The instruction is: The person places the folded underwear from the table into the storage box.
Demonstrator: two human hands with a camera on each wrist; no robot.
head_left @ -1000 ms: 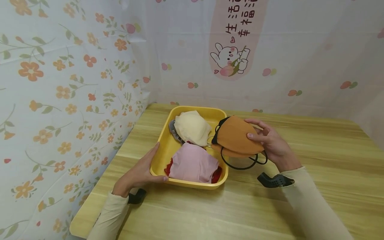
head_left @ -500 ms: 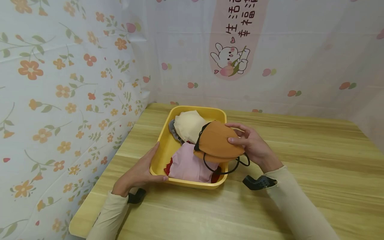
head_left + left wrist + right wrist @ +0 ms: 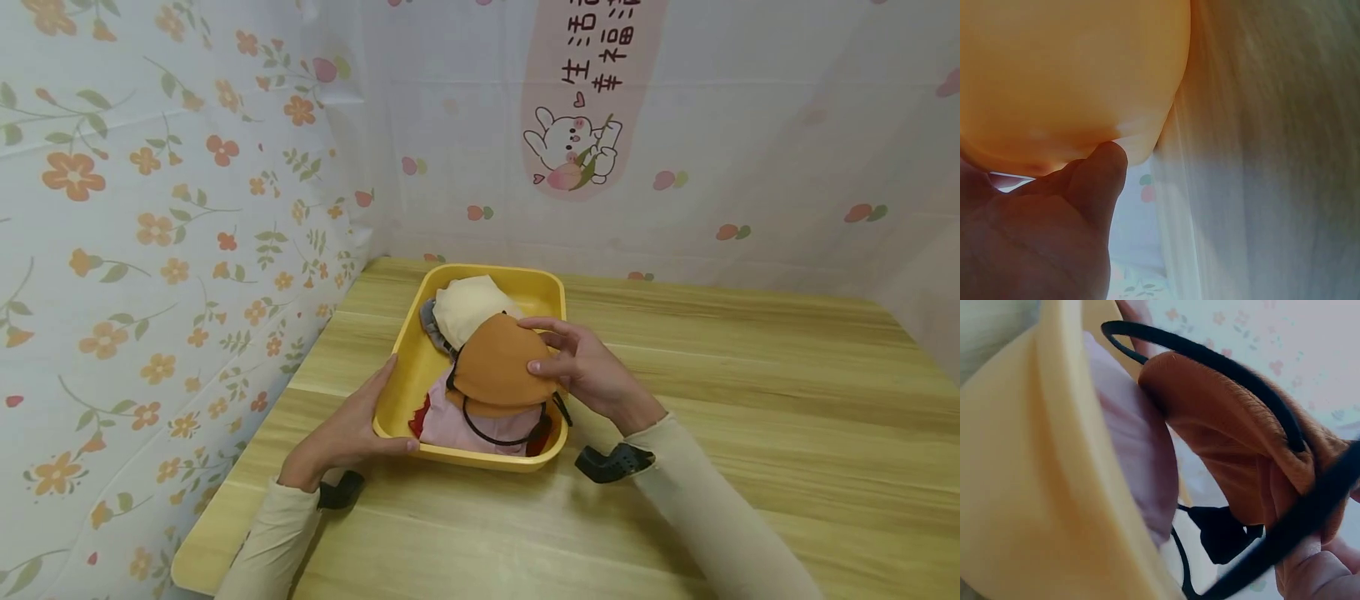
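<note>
My right hand [image 3: 592, 375] grips an orange cloth item [image 3: 498, 362] with black cords, rounded and seamed like a cap. It is above the yellow tray [image 3: 557, 454], over a pink cloth item [image 3: 442, 417] with red edging. Thumb on top, fingers behind, my right hand pinches its right side. A black cord [image 3: 1210, 356] loops off it in the right wrist view. At the tray's front left corner my left hand [image 3: 348, 429] holds the outer walls, thumb along the front; its fingers are partly hidden. Behind the orange piece sits a cream cloth item [image 3: 468, 304].
A grey cloth piece [image 3: 431, 325] pokes out beside the cream one. The tray stands on a wood-grain table [image 3: 750, 400]. Floral sheets hang as a left wall [image 3: 165, 275] and a back wall [image 3: 750, 167].
My right hand has carried the orange cloth item leftward, from the tray's right edge to over the pink one. My left hand and the tray have stayed in place.
</note>
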